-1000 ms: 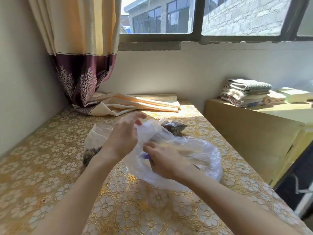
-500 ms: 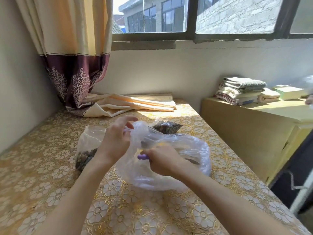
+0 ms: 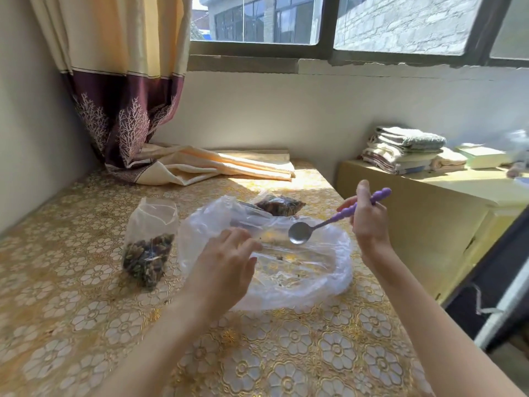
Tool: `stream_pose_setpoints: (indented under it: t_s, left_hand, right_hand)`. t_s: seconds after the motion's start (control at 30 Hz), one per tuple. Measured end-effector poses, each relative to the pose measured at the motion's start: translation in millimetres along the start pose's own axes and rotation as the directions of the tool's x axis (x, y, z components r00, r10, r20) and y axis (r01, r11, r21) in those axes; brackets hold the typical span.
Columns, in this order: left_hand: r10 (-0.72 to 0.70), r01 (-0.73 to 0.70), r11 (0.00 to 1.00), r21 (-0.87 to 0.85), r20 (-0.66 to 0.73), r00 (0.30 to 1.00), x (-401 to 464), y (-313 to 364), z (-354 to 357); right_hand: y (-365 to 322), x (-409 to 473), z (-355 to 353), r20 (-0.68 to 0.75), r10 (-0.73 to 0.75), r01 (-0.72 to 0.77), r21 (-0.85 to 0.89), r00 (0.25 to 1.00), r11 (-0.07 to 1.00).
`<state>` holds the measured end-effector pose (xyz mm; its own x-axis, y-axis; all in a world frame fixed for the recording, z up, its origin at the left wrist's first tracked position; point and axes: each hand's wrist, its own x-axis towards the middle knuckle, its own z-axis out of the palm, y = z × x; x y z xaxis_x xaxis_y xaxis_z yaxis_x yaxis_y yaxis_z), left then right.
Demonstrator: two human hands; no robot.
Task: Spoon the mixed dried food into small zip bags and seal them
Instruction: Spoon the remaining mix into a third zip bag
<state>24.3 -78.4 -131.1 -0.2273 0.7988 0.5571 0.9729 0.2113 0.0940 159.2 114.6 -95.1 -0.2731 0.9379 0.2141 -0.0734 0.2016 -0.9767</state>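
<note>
Scooping looks almost over: the big clear bag [image 3: 286,270] on the counter [image 3: 286,353] holds only a few crumbs. One small zip bag [image 3: 148,242] stands to its left, part full of dark dried food, its top open and not sealed yet. Another filled bag [image 3: 279,204] lies just behind; I cannot tell if it is sealed. The right hand [image 3: 369,222] has its grip closed around the purple spoon [image 3: 323,224], whose shiny bowl is empty above the big bag. The left hand [image 3: 226,265] rests on the big bag, its grip loose and holding nothing.

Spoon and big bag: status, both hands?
Right hand holds spoon, bowl empty, above big bag. Left hand open at its mouth. Bag near empty. Nothing blocking.
</note>
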Motion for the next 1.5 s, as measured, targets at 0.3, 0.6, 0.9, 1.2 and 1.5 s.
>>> stream_pose_setpoints:
  t_s: [0.3, 0.6, 0.9, 1.2, 1.5]
  left_hand:
    - [-0.022, 0.063, 0.996, -0.069, 0.478, 0.878, -12.3, -6.0, 35.7]
    - [0.058, -0.001, 0.982, -0.189, 0.295, 0.954, -11.4, -4.1, 36.3]
    - [0.105, -0.051, 0.970, -0.239, 0.217, 0.971, -14.2, -4.8, 37.7]
    - [-0.075, 0.063, 0.996, -0.057, -0.234, 0.969, -3.1, -7.3, 13.5]
    - [-0.416, 0.388, 0.880, 0.275, 0.051, 0.908, 41.2, -38.6, 2.7]
  right_hand:
    - [32.5, -20.7, -25.7, 0.094, 0.029, -0.023, -0.064, 0.995, 0.998]
    - [34.6, -28.6, -17.2, 0.166, -0.036, 0.060, -0.140, 0.985, 0.988]
    - [31.8, -32.3, 2.9, 0.145, -0.118, 0.147, -0.205, 0.982, 0.968]
    - [34.2, -33.3, -6.1, 0.158, -0.006, 0.026, -0.125, 0.987, 0.992]
    - [26.7, -33.7, -14.7, 0.233, -0.031, 0.078, -0.198, 0.972, 0.977]
